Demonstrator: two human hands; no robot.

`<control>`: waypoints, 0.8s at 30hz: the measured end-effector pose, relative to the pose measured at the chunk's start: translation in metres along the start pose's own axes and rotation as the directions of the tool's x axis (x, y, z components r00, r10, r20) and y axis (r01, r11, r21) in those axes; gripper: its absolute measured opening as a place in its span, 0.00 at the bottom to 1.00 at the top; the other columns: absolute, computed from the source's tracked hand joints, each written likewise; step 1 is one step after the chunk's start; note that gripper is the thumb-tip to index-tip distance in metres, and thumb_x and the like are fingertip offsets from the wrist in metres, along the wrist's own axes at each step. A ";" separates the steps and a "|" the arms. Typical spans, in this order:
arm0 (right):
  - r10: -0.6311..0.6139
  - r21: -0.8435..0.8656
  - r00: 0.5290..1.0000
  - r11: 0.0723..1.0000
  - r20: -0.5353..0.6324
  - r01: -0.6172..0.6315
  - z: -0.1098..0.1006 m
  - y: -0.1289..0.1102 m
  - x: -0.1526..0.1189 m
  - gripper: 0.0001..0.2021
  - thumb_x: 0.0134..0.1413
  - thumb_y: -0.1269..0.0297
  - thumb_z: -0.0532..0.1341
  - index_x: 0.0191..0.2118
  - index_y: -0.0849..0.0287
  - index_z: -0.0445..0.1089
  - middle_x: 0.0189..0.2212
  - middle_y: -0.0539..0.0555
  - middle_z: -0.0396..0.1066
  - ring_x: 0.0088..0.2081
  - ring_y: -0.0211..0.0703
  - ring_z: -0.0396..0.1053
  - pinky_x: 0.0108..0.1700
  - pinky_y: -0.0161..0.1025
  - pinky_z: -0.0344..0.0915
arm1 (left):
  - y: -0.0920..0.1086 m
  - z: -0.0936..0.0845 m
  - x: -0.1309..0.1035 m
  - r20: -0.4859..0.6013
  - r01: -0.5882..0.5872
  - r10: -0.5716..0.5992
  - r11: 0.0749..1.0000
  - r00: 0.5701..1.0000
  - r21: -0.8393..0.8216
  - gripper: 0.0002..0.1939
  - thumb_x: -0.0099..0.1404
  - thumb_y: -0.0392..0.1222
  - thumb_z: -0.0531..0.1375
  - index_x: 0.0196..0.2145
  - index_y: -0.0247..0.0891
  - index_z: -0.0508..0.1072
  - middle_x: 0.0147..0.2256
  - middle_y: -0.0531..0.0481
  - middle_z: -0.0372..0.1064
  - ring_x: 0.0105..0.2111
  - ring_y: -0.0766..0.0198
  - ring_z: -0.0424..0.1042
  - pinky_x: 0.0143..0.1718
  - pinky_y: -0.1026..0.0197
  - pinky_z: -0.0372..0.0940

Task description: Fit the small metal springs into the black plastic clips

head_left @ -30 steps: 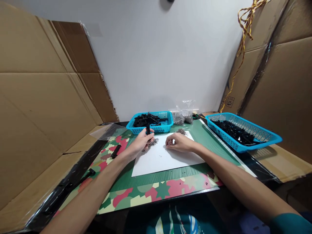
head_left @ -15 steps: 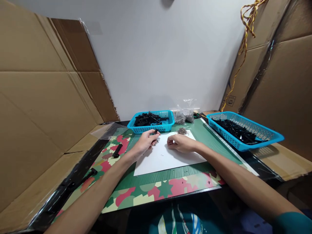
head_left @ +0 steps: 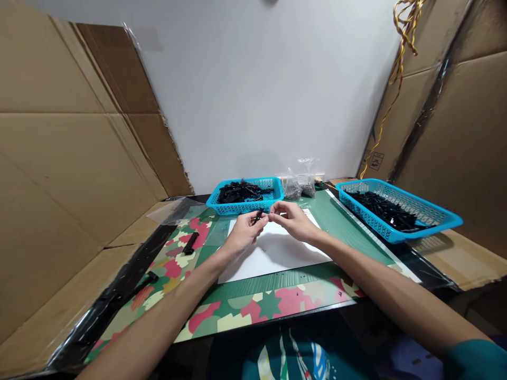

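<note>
My left hand (head_left: pixel 246 230) is closed around a small black plastic part (head_left: pixel 258 216), which sticks up between thumb and fingers. Close beside it, my right hand (head_left: pixel 291 219) is pinched at the thumb and forefinger, its fingertips almost meeting the black part. Whatever sits in that pinch is too small to make out. Both hands are over a white sheet of paper (head_left: pixel 273 258) with a tiny bit of metal on it. The small metal pile at the paper's back edge is mostly hidden behind my right hand.
Blue baskets of black parts stand at the back (head_left: pixel 245 208) and at the right (head_left: pixel 396 232). Clear bags of small metal pieces (head_left: pixel 304 186) lean by the wall. A black piece (head_left: pixel 191 243) lies on the patterned mat (head_left: pixel 222 316) at left. Cardboard walls (head_left: pixel 59 158) flank the table.
My right hand has lifted off the paper and come up and left to my left hand. The black part in my left hand now stands more upright and shows more.
</note>
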State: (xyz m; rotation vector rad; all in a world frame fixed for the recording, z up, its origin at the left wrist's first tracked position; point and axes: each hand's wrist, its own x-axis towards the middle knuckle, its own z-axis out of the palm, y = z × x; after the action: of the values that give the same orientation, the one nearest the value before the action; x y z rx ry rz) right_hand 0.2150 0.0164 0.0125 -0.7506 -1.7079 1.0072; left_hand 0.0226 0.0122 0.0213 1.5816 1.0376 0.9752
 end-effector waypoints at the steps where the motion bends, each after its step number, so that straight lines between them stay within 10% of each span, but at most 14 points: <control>1: 0.000 -0.011 1.000 1.000 -0.014 0.000 0.001 0.000 0.000 0.13 0.61 0.54 0.65 0.36 0.59 0.71 0.33 0.50 0.69 0.34 0.40 0.64 0.36 0.37 0.60 | 0.001 0.000 0.000 -0.005 -0.015 0.015 1.000 1.000 0.011 0.26 0.58 0.64 0.70 0.36 0.38 0.71 0.21 0.62 0.50 0.20 0.71 0.47 0.20 0.64 0.43; 24: 0.104 0.045 0.995 0.994 -0.011 -0.103 -0.002 -0.001 0.001 0.17 0.58 0.48 0.68 0.38 0.59 0.72 0.26 0.47 0.66 0.27 0.36 0.60 0.28 0.34 0.58 | 0.004 -0.001 -0.001 -0.018 -0.050 0.051 0.997 0.999 0.063 0.22 0.59 0.60 0.69 0.35 0.37 0.74 0.21 0.60 0.55 0.19 0.71 0.48 0.21 0.62 0.44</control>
State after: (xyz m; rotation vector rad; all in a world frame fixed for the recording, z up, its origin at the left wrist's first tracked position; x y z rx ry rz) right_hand 0.2168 0.0176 0.0147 -0.8222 -1.6434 1.1058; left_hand 0.0222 0.0109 0.0252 1.6594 1.0550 1.0035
